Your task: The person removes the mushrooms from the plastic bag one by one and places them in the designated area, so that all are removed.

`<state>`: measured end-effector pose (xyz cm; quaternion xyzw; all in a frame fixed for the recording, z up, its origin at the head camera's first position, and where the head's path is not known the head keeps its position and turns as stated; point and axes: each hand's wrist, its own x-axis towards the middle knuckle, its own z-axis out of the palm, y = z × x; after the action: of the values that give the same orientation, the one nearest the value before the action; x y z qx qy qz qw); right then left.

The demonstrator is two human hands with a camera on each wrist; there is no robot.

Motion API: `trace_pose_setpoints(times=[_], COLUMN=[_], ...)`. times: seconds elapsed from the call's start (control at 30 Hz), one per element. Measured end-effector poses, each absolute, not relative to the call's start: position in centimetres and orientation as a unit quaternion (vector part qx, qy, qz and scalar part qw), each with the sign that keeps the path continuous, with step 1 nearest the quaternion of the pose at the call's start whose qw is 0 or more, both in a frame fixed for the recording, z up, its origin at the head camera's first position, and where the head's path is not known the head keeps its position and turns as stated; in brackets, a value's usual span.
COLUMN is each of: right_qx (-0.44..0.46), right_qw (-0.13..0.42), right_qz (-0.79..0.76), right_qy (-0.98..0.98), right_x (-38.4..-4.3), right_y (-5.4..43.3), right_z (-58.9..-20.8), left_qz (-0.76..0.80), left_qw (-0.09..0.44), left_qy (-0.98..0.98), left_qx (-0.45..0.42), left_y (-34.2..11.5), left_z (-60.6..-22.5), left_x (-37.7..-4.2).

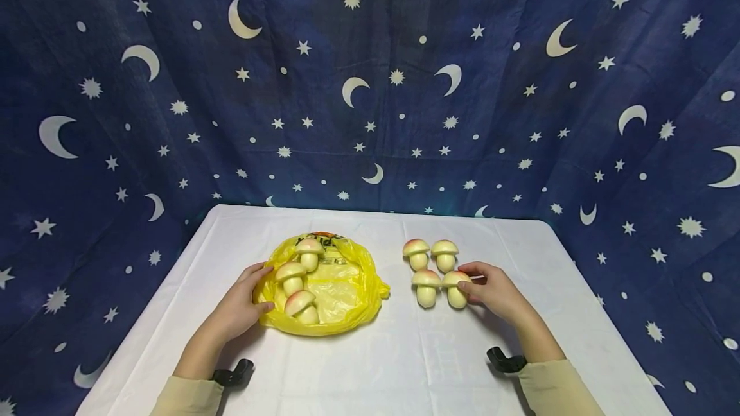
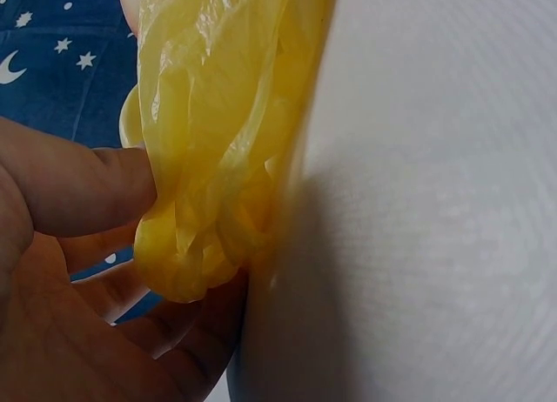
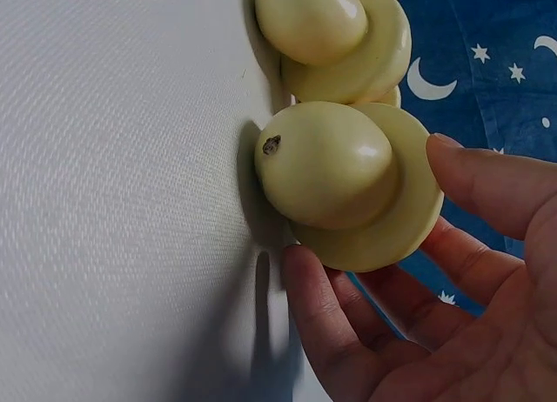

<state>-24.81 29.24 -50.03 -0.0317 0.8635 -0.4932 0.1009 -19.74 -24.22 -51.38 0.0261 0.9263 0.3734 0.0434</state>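
2 inward-turned hands (image 1: 239, 302) (image 1: 495, 289), well apart

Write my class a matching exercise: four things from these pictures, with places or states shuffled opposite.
1. Yellow plastic bag
2. Bare left hand
3. Bare right hand
4. Dark-blue star-and-moon cloth

A. Holds a cream mushroom-shaped object
B. Hangs behind the white-covered table
C. Contains three similar mushrooms
D. Holds the bag's side

Pairs: 1-C; 2-D; 3-A; 4-B
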Motion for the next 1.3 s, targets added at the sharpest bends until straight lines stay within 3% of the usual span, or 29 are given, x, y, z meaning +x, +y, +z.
trace_pose_setpoints(times=[1.3], right_qx=[-0.022], right_qw=[0.1], right_qz=[-0.5], right_qy=[0.86], right_x=[-24.38], right_y=[29.79], right_z=[-49.87], left_qz=[0.38], left_qw=[0.048], left_qy=[0.923], left_qx=[0.024], left_y=[-24.18], left_z=[-51.2], left_x=[-19.67])
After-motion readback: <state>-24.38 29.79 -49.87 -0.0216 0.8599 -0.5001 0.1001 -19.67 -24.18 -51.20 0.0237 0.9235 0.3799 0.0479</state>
